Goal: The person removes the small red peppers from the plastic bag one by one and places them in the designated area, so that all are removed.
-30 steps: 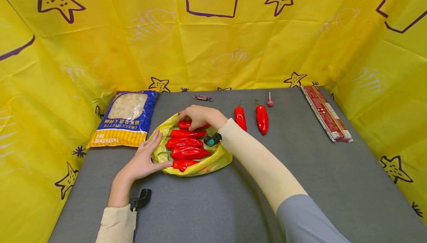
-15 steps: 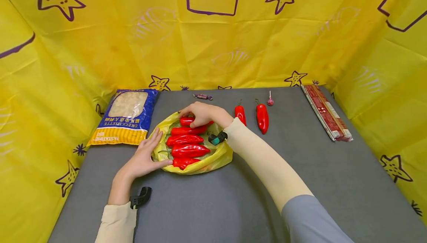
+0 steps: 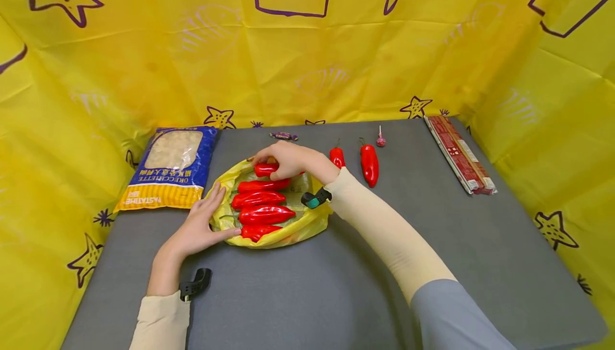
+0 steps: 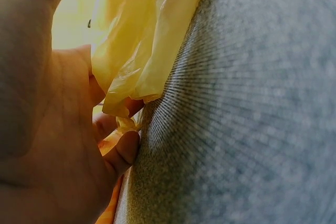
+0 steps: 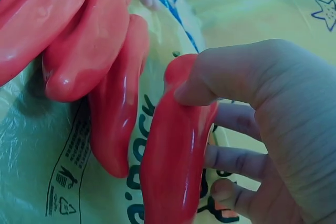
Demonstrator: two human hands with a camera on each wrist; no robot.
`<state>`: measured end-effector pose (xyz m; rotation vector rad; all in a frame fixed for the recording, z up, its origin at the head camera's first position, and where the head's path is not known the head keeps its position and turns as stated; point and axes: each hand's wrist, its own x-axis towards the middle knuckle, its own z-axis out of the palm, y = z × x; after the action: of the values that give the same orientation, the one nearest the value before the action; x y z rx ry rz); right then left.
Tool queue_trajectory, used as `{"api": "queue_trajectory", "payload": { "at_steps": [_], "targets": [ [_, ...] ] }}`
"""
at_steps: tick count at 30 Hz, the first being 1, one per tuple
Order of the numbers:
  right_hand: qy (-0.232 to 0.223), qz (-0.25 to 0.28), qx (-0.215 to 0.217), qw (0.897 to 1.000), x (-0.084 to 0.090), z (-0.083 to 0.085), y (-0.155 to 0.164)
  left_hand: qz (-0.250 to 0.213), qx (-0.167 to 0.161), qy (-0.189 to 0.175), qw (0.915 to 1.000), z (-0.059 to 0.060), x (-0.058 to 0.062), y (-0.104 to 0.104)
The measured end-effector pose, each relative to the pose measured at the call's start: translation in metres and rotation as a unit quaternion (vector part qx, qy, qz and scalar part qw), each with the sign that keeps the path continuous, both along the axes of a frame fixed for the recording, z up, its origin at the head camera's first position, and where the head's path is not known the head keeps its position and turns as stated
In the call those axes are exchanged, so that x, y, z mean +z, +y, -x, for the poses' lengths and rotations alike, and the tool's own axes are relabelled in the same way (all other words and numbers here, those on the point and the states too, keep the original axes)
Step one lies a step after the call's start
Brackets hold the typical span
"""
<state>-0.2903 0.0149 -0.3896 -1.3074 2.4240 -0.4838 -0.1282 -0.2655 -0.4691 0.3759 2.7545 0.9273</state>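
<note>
A crumpled yellow plastic bag point(image 3: 307, 224) lies on the grey table with several red peppers point(image 3: 264, 214) lined up on it. My right hand point(image 3: 283, 159) grips the farthest red pepper point(image 3: 265, 169) at the bag's far edge; in the right wrist view my thumb and fingers wrap that pepper point(image 5: 176, 166), beside the others point(image 5: 118, 103). My left hand point(image 3: 202, 224) rests flat with straight fingers on the bag's left edge point(image 4: 131, 51), thumb along its near rim. Two more red peppers point(image 3: 369, 164) point(image 3: 337, 156) lie to the right of the bag.
A blue-and-yellow pasta bag point(image 3: 168, 166) lies at the left. A wrapped candy point(image 3: 283, 136) and a lollipop point(image 3: 380, 139) sit near the back edge. A long red packet point(image 3: 456, 152) lies at the right. Yellow star-printed sheeting point(image 3: 307, 46) walls the table.
My right hand has raised the far pepper a little and drawn it towards the bag's back edge. The left hand stays on the bag. The head view has shifted slightly.
</note>
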Motion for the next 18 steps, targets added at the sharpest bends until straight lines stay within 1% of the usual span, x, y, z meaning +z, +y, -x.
{"api": "queue_trajectory", "payload": {
  "at_steps": [4, 8, 11, 13, 15, 18],
  "targets": [
    [-0.009, 0.024, -0.008, 1.000, 0.001, -0.003, 0.007, -0.003, -0.001, 0.001, 1.0000, 0.000, 0.000, -0.001],
    [-0.016, 0.074, -0.010, 0.997, 0.001, -0.005, 0.014, -0.001, -0.002, -0.002, 1.0000, 0.000, 0.000, -0.001],
    [-0.012, 0.105, -0.009, 0.994, -0.001, -0.007, 0.018, 0.000, -0.001, -0.004, 1.0000, 0.001, 0.000, -0.001],
    [-0.007, 0.116, -0.012, 0.993, -0.003, -0.009, 0.019, 0.000, -0.001, -0.003, 1.0000, 0.000, 0.001, -0.001],
    [-0.003, 0.122, -0.022, 0.992, -0.006, -0.011, 0.020, -0.001, -0.001, -0.002, 1.0000, -0.001, 0.001, -0.001],
    [-0.011, 0.128, -0.049, 0.990, -0.011, -0.013, 0.022, -0.001, -0.001, 0.000, 1.0000, -0.002, 0.002, 0.000]
  ]
}}
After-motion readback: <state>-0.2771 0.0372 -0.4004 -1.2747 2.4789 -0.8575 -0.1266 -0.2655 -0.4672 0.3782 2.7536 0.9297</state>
